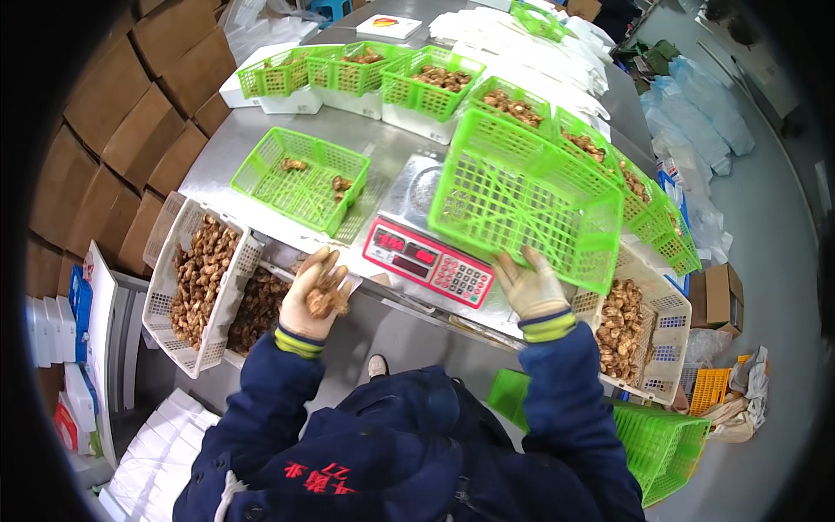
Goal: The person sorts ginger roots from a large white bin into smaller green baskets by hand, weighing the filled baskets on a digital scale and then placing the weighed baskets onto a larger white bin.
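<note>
My gloved left hand is palm up at the table's near edge, holding a few knobby brown mushrooms. My gloved right hand has its fingertips at the near rim of an empty green plastic basket; whether they grip it is unclear. This basket covers part of the steel platform of a digital scale, whose red-framed keypad and lit display face me. On the steel table, left of the scale, another green basket contains a few mushrooms.
Several green baskets of mushrooms form an arc behind, some on white foam boxes. White crates of mushrooms stand at left and right. Stacked cardboard boxes line the left; nested green baskets stand lower right.
</note>
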Motion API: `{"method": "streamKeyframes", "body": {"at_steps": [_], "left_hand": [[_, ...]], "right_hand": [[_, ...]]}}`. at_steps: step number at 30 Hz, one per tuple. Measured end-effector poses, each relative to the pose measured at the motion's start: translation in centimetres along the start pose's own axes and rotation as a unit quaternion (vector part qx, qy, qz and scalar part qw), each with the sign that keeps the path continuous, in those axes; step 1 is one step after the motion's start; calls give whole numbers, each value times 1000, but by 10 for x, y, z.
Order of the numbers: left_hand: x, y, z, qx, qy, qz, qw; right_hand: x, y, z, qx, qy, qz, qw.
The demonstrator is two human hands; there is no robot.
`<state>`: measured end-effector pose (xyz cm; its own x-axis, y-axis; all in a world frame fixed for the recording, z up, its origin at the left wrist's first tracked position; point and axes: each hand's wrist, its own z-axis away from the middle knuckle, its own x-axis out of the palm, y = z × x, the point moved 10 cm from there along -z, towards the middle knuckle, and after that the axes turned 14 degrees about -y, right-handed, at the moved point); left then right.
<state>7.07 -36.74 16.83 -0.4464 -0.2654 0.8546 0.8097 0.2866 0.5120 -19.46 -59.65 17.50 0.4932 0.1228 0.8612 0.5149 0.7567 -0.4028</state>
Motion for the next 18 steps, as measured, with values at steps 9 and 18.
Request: {"method": "streamKeyframes", "body": {"at_steps": [9, 18], "left_hand": [[-129, -8, 107, -79, 120, 10, 990], [-105, -6, 30, -108, 109, -48, 987]], "right_hand": [[15, 67, -108, -49, 113, -9, 992], [78, -57, -5, -204, -36, 195, 959]]}}
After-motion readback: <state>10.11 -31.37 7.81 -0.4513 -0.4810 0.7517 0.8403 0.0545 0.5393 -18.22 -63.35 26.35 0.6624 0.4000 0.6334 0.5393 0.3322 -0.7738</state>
